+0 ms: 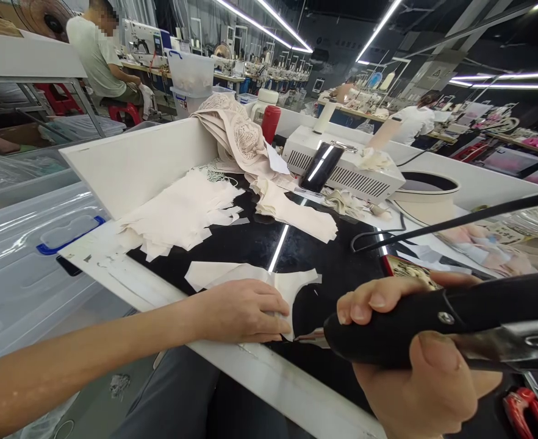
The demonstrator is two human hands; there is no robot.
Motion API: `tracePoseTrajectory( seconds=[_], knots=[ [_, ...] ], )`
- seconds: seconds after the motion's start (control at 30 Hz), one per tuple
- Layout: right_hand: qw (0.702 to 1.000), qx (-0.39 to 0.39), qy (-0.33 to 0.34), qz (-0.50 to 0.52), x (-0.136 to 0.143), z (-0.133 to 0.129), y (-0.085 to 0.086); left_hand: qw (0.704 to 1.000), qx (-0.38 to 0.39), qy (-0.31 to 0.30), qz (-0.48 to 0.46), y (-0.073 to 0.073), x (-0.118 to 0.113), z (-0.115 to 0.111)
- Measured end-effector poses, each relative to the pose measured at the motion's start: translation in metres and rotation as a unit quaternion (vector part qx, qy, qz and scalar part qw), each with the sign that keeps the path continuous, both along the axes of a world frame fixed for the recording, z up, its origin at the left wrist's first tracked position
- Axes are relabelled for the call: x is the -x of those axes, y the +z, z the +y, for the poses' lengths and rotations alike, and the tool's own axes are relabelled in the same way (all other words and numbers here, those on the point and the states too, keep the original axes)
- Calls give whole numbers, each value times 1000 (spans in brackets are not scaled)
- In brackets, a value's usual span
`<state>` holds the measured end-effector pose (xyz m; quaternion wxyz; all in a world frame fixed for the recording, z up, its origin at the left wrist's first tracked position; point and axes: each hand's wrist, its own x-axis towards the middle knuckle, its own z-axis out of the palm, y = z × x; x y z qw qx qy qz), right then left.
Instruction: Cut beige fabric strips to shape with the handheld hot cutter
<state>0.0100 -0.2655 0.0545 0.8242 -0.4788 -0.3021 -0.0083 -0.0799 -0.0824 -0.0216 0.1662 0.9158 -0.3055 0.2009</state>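
Observation:
Lying flat, my left hand (239, 311) presses on a cream fabric piece (296, 283) at the near edge of the black tabletop (342, 268). A thin, whitish sheet (236, 274) shows beyond the knuckles; whether it is paper or fabric I cannot tell. My right hand (433, 390) is wrapped around a black-handled tool (388, 332) with a narrow metal tip and a metal lever along its side. The tip points left and sits at the fabric's lower corner, close to my left fingertips. My palm hides part of the fabric.
A stack of cream cut pieces (186, 210) lies at left, more fabric (296, 210) beyond. At the back stands a white vented box (342, 164). A black cable (461, 222) crosses at right, above red-handled scissors (520, 411). Co-workers sit at distant sewing machines.

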Motion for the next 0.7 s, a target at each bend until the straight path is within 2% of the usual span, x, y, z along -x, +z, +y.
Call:
tracePoseTrajectory(
  seconds=[0.2, 0.53, 0.7],
  knots=[
    [1000, -5, -13, 0, 1, 1, 1, 1000, 9, 5, -6, -3, 3, 1],
    [1000, -6, 8, -6, -1, 0, -2, 1000, 3, 0, -3, 4, 0, -4],
    [1000, 19, -9, -11, 0, 0, -1, 1000, 10, 1, -2, 3, 0, -4]
  ],
)
